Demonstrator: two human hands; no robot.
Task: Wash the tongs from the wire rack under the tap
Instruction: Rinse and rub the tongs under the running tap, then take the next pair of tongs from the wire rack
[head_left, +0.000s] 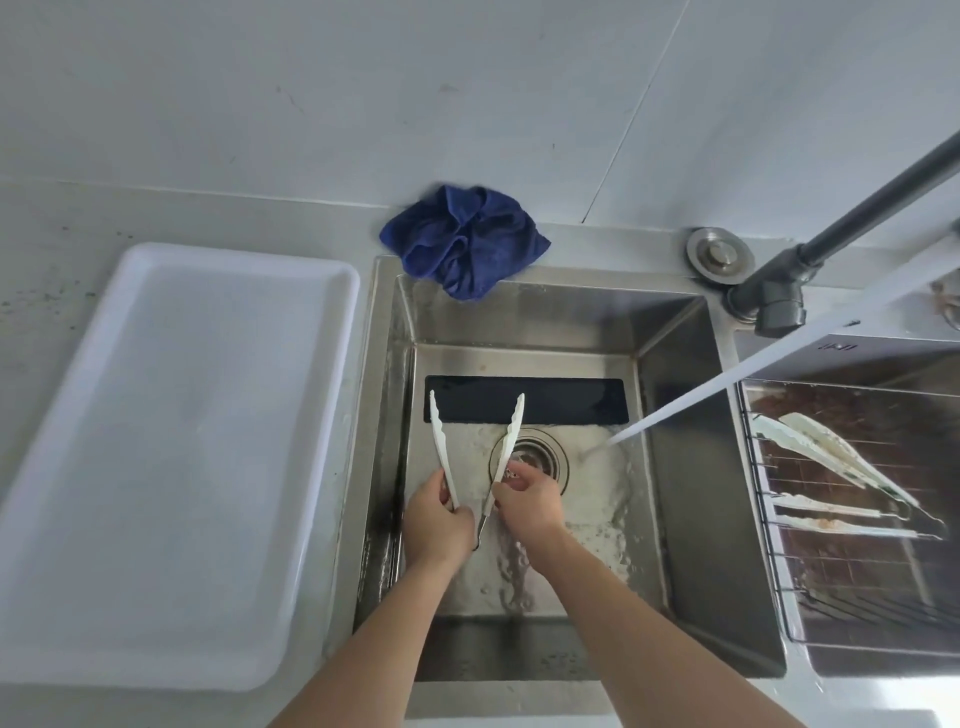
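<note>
White tongs (475, 457) spread in a V over sink (675, 467) drain. Left hand (436, 525) grips one arm, right hand (527, 499) pinches the other; tap (779, 306) stream lands right of them.

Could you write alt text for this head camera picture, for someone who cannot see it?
Two hands hold white tongs spread open over a steel sink, left hand on one arm, right hand on the other. Tap water lands beside them.

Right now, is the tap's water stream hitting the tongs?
Apart. The head view shows the water stream landing right of the drain, clear of the tongs.
</note>
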